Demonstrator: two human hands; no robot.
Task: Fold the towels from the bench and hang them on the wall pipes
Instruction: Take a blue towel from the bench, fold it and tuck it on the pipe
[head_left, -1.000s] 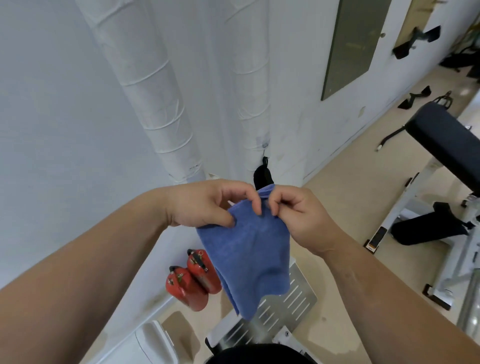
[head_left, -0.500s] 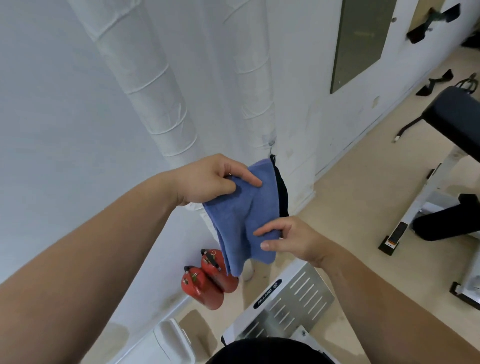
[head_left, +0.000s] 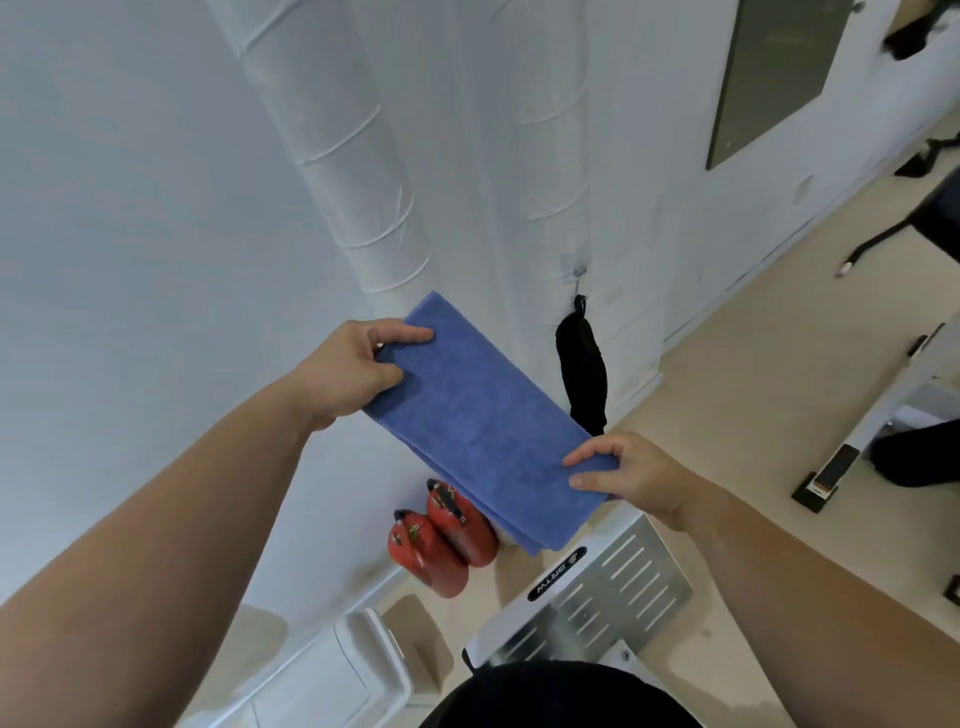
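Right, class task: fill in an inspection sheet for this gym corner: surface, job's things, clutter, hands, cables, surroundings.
Surface: beige floor; no bench top plainly seen.
Job's things: blue towel, folded into a long band, held before the white wrapped wall pipes, not yet hung.
Clutter: two red fire extinguishers by the wall; black item hanging on a wall hook.
Hands: left hand grips the towel's upper end; right hand pinches its lower end.
Cables: thin black line with pale tip on the floor, possibly a cable.
Surroundings: slotted metal plate below; dark wall panel.

towel (head_left: 483, 415) before pipes (head_left: 363, 171) | extinguishers (head_left: 441, 540) below, against wall (head_left: 130, 208)
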